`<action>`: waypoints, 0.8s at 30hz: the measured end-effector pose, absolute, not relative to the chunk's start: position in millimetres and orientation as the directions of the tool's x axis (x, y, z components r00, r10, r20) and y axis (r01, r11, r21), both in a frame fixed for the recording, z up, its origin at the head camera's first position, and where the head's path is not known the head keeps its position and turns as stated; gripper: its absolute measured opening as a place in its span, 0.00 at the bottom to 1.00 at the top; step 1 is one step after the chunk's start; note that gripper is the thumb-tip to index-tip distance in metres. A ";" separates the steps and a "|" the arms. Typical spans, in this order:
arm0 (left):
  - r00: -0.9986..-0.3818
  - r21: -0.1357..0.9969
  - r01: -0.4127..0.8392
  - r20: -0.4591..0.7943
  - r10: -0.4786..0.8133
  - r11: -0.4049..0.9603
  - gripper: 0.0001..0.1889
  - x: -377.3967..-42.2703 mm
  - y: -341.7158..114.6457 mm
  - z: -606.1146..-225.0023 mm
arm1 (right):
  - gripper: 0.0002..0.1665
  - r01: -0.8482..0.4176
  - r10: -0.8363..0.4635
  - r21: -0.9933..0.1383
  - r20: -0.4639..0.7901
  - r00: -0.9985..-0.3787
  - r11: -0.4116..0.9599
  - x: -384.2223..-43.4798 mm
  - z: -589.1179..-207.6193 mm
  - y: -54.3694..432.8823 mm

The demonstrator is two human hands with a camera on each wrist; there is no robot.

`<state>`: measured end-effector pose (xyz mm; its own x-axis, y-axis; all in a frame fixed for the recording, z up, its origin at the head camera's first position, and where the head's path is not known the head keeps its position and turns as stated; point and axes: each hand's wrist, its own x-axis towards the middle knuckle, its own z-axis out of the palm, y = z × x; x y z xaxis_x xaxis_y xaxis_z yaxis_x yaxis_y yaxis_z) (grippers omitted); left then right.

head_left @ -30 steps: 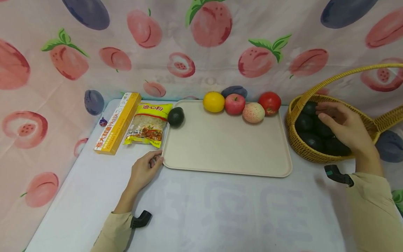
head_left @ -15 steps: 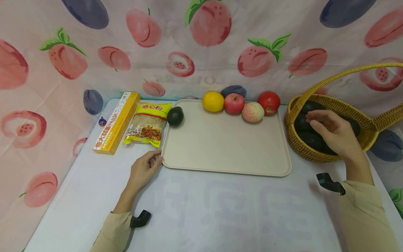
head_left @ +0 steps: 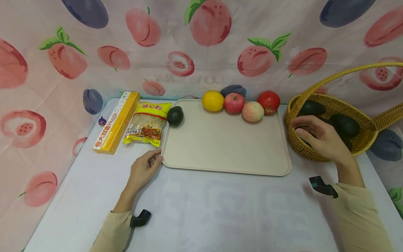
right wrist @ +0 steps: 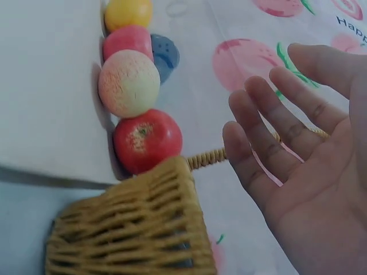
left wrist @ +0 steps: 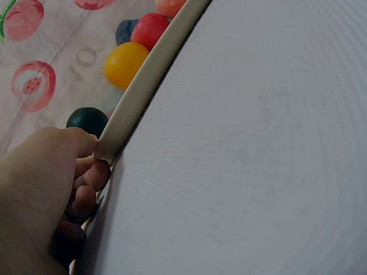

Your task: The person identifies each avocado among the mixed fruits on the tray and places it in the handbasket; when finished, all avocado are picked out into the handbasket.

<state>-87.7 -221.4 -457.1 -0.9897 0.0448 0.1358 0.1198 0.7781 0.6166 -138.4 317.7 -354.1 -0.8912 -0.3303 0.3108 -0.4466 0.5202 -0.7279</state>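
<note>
The left hand grips the near left corner of a beige tray; in the left wrist view its upper finger lies over the rim with the other fingers curled below. Over the left side of a wicker basket, the right hand hovers with loosely bent fingers. Its palm faces the right wrist camera and holds nothing. Dark green avocados lie in the basket, some hidden behind the right hand. One more avocado sits at the tray's left edge.
A lemon, a pink-red apple, a speckled peach and a red round fruit line the tray's far edge. Left of the tray lie a yellow pasta bag and a pasta box. The basket handle arches above it.
The right hand has moved left and slightly nearer across the basket, uncovering avocados on its right side. The left hand stays at the tray corner.
</note>
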 end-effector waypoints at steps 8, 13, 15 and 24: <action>-0.990 0.619 0.119 0.132 0.046 0.776 0.16 -88.3 -222.1 -457.7 | 0.21 -0.411 -0.357 -0.744 0.245 -0.902 0.527 -139.4 -354.3 297.7; -0.990 0.621 0.117 0.132 0.044 0.775 0.16 -88.4 -221.9 -456.9 | 0.21 -0.408 -0.376 -0.767 0.234 -0.897 0.495 -143.2 -357.4 284.5; -0.990 0.620 0.115 0.131 0.042 0.776 0.16 -88.2 -221.7 -456.1 | 0.21 -0.411 -0.386 -0.777 0.236 -0.892 0.477 -145.4 -359.3 279.3; -0.992 0.611 0.102 0.116 0.039 0.785 0.17 -88.2 -221.9 -457.7 | 0.22 -0.419 -0.420 -0.792 0.229 -0.878 0.444 -154.0 -365.3 257.0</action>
<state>-88.2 -221.9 -457.7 -0.9925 0.0389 0.1160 0.1022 0.7851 0.6109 -154.0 257.0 -365.3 -0.8781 -0.4200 0.2293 -0.4192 0.4442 -0.7918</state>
